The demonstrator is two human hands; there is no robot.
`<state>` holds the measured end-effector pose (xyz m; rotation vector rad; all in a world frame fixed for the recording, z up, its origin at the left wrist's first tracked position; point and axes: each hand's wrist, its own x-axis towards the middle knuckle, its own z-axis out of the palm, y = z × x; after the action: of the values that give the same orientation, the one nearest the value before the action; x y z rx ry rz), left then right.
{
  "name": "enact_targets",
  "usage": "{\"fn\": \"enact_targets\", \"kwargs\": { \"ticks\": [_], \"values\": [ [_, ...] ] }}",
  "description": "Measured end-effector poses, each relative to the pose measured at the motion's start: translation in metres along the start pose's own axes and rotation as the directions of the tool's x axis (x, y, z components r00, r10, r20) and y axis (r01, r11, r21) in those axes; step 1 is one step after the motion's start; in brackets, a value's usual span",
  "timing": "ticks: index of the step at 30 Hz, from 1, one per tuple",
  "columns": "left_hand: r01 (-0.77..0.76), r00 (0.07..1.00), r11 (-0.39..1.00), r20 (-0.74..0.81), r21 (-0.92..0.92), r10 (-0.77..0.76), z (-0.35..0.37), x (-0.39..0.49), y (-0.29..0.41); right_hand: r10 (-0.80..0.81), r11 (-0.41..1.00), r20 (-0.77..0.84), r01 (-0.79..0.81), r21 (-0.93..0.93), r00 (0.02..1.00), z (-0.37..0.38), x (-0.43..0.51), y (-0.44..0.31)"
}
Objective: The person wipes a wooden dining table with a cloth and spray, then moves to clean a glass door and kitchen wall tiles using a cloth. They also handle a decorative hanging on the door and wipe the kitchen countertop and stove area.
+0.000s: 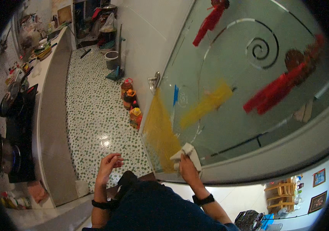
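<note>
My right hand (188,169) grips a white cloth (194,157) and presses it against the lower part of a glass door panel (228,66). The panel carries a black and silver spiral, red tassel-like decorations (274,86) and yellow areas (161,132). At the door's edge is a metal handle (153,81), above and left of the cloth. My left hand (111,164) hangs over the speckled floor, its fingers curled loosely with nothing in them. Dark bands circle both wrists.
Large oil bottles (130,98) stand along the wall, with a grey bucket (112,59) and a dustpan (114,74) beyond. A counter (44,83) with a gas stove (23,138) and cookware runs along the left. Wooden chairs (282,193) and a black plastic bag (248,220) are at lower right.
</note>
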<state>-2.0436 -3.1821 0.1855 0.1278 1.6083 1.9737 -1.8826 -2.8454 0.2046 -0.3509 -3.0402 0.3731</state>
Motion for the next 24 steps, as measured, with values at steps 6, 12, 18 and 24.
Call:
{"fn": "enact_targets", "kwargs": {
  "ticks": [6,12,18,24],
  "values": [
    [0.130,0.990,0.992,0.047,0.002,-0.130,-0.037,0.111,0.016,0.238,0.971,0.078,-0.238,-0.009,0.968,-0.072,0.027,-0.034],
    [0.132,0.975,0.991,0.176,0.033,-0.136,-0.088,0.258,0.050,0.035,0.845,-0.622,-0.355,-0.400,0.783,-0.157,0.120,-0.070],
    [0.112,0.963,0.993,0.243,0.040,-0.119,-0.170,0.382,0.096,0.112,0.754,-0.586,-0.453,-0.476,0.802,-0.211,0.255,-0.111],
    [0.061,0.924,0.992,0.371,0.107,-0.096,-0.232,0.449,0.121,0.233,0.657,-0.396,-0.444,-0.609,0.888,-0.279,0.355,-0.143]
  ]
}}
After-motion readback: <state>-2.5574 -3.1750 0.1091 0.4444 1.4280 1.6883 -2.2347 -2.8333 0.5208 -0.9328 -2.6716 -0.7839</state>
